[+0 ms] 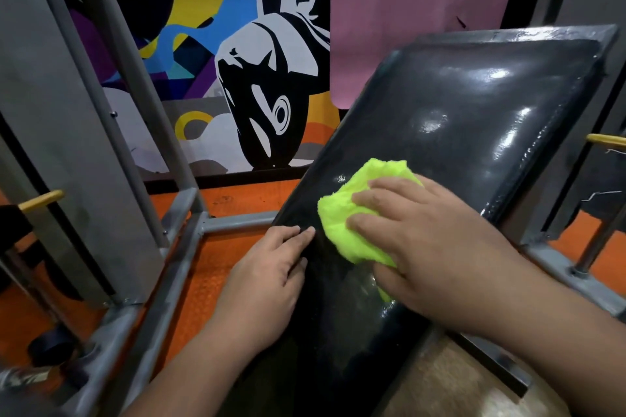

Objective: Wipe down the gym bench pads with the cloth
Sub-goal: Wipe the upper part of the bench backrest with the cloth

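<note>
Right hand (420,240) pressed flat on bunched yellow-green cloth (355,213), fingers spread over it, at centre of frame. Cloth against black bench pad (474,105), lower-middle part. Left hand (267,278) empty, fingers extended, resting on pad's left edge just beside cloth. Pad's long axis running from bottom centre toward upper right. Unwiped glossy stretch lying up-right of cloth; likely next stroke that way. Right hand nearer.

A colourful mural (237,61) with a black-and-white figure fills the upper middle of the frame, a pink panel (416,7) beside it at upper right. Grey metal frame tubes (189,223) cross the left side above an orange floor (237,200). A yellow-tipped handle (42,200) juts out at mid-left, another (606,140) at the right edge.
</note>
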`<state>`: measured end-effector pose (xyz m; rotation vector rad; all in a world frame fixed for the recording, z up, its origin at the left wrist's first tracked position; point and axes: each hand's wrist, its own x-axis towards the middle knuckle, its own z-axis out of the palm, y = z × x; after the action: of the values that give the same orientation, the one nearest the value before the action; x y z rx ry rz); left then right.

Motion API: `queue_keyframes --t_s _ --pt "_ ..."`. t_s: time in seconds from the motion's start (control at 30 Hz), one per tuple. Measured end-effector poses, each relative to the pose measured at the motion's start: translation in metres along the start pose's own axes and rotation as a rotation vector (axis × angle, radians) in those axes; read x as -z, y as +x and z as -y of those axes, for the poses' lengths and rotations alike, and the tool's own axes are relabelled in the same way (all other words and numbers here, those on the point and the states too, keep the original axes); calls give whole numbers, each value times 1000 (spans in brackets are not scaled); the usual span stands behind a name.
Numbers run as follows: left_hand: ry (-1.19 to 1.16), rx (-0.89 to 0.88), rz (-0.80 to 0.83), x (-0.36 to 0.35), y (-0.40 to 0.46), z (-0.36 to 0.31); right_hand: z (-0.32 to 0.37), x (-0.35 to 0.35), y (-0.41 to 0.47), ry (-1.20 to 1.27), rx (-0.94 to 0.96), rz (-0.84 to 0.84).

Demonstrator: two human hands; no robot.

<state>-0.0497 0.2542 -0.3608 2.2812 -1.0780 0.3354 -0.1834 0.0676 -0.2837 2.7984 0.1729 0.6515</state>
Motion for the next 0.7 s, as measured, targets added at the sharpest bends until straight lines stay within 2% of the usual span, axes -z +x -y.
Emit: queue_keyframes --t_s 0.07,0.2,0.37,0.5,0.6,0.7 --pt "-1 15 -16 -1 1 2 7 -3 7 -26 -34 9" --pt "3 15 10 -2 0 0 3 -9 -9 4 74 -29" --pt "5 38 -12 -1 0 -2 -3 -1 2 -26 -13 -39" --pt "-9 32 18 -1 -2 -2 -4 -10 -19 2 126 -75" --pt "11 21 14 0 -1 -3 -14 -2 -20 31 86 -145" --pt "15 48 20 1 1 -1 -1 -8 -12 -25 65 -115"
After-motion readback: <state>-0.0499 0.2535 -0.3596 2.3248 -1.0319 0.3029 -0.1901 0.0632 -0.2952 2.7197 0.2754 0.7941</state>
